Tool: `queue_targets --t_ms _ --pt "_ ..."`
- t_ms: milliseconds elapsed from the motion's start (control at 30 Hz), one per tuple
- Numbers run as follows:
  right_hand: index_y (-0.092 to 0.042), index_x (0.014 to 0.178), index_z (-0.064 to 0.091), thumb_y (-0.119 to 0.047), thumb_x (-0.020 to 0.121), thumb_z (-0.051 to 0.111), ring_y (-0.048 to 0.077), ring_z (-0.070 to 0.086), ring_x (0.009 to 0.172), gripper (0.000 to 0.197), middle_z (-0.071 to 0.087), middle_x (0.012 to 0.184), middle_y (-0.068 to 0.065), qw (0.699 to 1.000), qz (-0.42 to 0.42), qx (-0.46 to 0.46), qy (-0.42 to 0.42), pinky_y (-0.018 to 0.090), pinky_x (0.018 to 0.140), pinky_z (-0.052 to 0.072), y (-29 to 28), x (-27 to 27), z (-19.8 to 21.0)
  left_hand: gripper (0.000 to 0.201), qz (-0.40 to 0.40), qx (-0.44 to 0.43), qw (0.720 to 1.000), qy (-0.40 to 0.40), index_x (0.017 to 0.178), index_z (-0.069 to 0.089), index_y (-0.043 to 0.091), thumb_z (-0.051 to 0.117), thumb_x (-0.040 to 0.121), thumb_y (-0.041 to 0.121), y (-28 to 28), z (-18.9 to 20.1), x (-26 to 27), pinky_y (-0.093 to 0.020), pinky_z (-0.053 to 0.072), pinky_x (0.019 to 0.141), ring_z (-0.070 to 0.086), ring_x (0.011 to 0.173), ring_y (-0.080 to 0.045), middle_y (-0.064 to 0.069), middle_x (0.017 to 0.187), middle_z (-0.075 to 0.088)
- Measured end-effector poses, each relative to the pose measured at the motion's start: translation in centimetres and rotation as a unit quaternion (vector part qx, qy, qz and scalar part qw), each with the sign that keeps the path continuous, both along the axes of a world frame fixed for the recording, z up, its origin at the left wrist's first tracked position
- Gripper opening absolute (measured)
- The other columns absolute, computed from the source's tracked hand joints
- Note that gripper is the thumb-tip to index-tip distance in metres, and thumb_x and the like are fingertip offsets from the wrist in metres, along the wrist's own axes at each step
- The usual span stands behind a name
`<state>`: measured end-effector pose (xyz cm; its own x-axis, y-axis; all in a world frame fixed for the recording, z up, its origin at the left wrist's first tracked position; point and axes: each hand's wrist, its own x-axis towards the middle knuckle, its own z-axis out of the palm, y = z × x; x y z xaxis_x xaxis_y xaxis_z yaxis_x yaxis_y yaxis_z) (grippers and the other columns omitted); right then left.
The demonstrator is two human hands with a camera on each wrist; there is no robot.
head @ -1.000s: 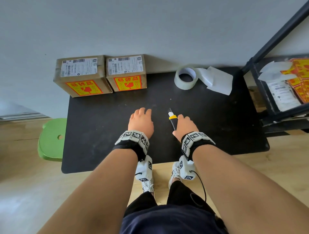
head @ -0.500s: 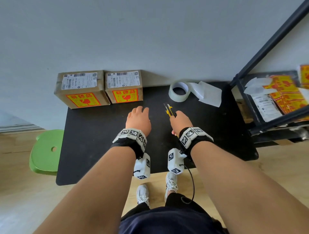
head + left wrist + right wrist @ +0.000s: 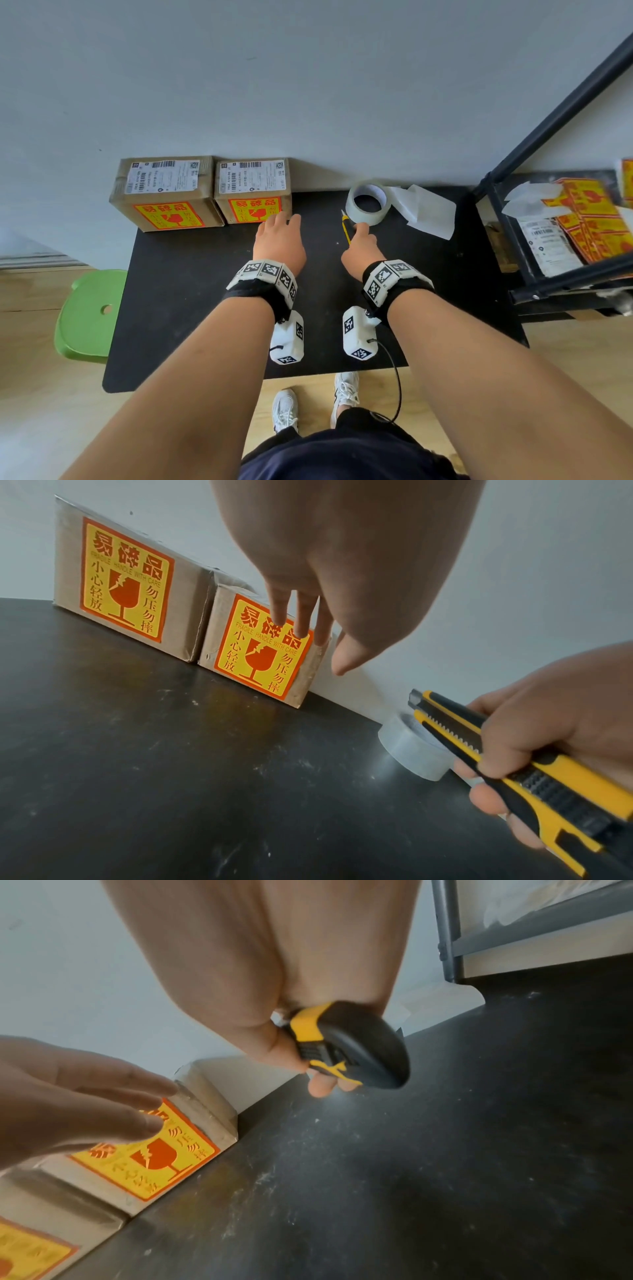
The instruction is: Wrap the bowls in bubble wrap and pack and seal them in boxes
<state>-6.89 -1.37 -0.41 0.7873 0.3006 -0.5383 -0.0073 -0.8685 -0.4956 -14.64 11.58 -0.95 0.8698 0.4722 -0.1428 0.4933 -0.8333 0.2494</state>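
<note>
Two sealed cardboard boxes with yellow fragile stickers stand side by side against the wall at the back of the black table [image 3: 191, 308]: a left box [image 3: 164, 192] and a right box [image 3: 253, 188] [image 3: 260, 653] [image 3: 178, 1139]. My left hand [image 3: 279, 236] [image 3: 308, 615] hovers with straight fingers just in front of the right box. My right hand [image 3: 359, 246] [image 3: 308, 1069] grips a yellow-and-black utility knife [image 3: 346, 228] [image 3: 507, 758] [image 3: 349, 1047], its tip pointing at the roll of clear tape [image 3: 367, 202] [image 3: 414, 753]. No bowl or bubble wrap shows.
White paper sheets [image 3: 428, 212] lie right of the tape. A dark metal rack [image 3: 548, 113] at the right holds labels and fragile stickers [image 3: 589, 216]. A green stool [image 3: 89, 315] stands left of the table. My shoes [image 3: 284, 411] are below the near edge.
Both hands have moved away from me toward the back of the table. The left hand has neared the right box, and the knife in the right hand has neared the tape roll.
</note>
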Motion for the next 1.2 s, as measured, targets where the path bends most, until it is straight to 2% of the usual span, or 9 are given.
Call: queue_targets --t_ms 133,233,300,367,500,667,800,1000,1200 --pt "-0.009 0.131 0.043 -0.013 0.099 0.039 0.028 0.050 0.086 0.032 0.057 0.108 0.014 1.000 0.017 -0.007 -0.010 0.033 0.073 0.038 0.6 2.0 -0.7 0.045 0.004 0.025 0.999 -0.039 0.131 0.047 0.012 0.051 0.087 0.008 1.1 0.2 1.1 -0.037 0.027 0.109 0.034 0.131 -0.026 -0.007 0.141 0.041" --pt "-0.008 0.127 0.047 -0.016 0.101 0.034 0.034 0.055 0.100 0.030 0.058 0.119 0.018 0.999 0.033 -0.011 -0.036 0.036 0.081 0.043 2.3 3.4 -1.1 0.052 0.011 0.043 0.998 -0.053 0.137 0.043 0.010 0.050 0.086 0.007 2.1 0.1 2.2 -0.037 0.021 0.113 0.028 0.137 -0.028 -0.009 0.147 0.035" --pt "-0.006 0.130 0.046 -0.011 0.099 0.032 0.039 0.050 0.115 0.035 0.049 0.131 0.021 0.997 0.059 -0.030 -0.045 0.042 0.095 0.043 4.0 4.1 -1.6 0.055 0.022 0.048 0.997 -0.057 0.140 0.040 0.008 0.048 0.086 0.005 2.8 0.1 3.0 -0.038 0.015 0.116 0.022 0.141 -0.029 -0.011 0.151 0.030" --pt "-0.009 0.132 0.045 -0.013 0.097 0.033 0.040 0.046 0.118 0.037 0.043 0.133 0.022 0.995 0.069 -0.050 -0.057 0.044 0.099 0.041 5.5 4.9 -2.1 0.056 0.029 0.049 0.997 -0.058 0.141 0.038 0.009 0.048 0.086 0.004 3.6 -0.1 3.6 -0.039 0.015 0.117 0.021 0.142 -0.030 -0.011 0.151 0.029" --pt "-0.021 0.150 0.027 -0.022 0.096 0.041 0.038 0.040 0.127 0.056 0.035 0.140 0.022 0.991 0.085 -0.084 -0.060 0.042 0.101 0.041 7.4 6.1 -3.8 0.053 0.039 0.047 0.996 -0.069 0.139 0.039 0.007 0.049 0.087 0.006 4.7 -1.1 4.2 -0.037 0.024 0.113 0.030 0.136 -0.029 -0.011 0.146 0.036" --pt "-0.025 0.150 0.025 -0.028 0.096 0.053 0.034 0.044 0.123 0.061 0.038 0.135 0.021 0.981 0.137 -0.116 -0.069 0.036 0.088 0.044 8.1 7.1 -5.3 0.049 0.039 0.059 0.993 -0.091 0.133 0.050 0.006 0.053 0.084 0.005 5.2 -1.9 4.4 -0.039 0.035 0.106 0.041 0.130 -0.030 -0.011 0.139 0.048" --pt "-0.021 0.149 0.022 -0.025 0.094 0.059 0.034 0.045 0.123 0.066 0.039 0.134 0.021 0.973 0.166 -0.136 -0.079 0.035 0.092 0.044 8.7 7.0 -6.2 0.045 0.036 0.069 0.987 -0.138 0.117 0.063 0.003 0.062 0.071 0.001 5.5 -2.5 4.3 -0.041 0.048 0.090 0.056 0.114 -0.034 -0.013 0.121 0.062" --pt "-0.020 0.146 0.029 -0.019 0.093 0.054 0.034 0.045 0.124 0.058 0.038 0.136 0.017 0.973 0.169 -0.134 -0.077 0.036 0.085 0.045 8.1 7.2 -6.0 0.048 0.042 0.052 0.989 -0.135 0.124 0.057 0.002 0.057 0.076 -0.001 5.0 -2.2 4.1 -0.043 0.041 0.101 0.049 0.124 -0.034 -0.015 0.131 0.056" --pt "-0.013 0.140 0.043 -0.018 0.092 0.054 0.033 0.045 0.125 0.049 0.041 0.136 0.015 0.976 0.162 -0.103 -0.101 0.039 0.094 0.044 6.5 6.7 -2.5 0.064 0.039 0.032 0.998 -0.043 0.145 0.033 0.012 0.054 0.085 0.008 4.5 -0.2 3.9 -0.037 0.022 0.115 0.023 0.141 -0.024 -0.007 0.153 0.028"
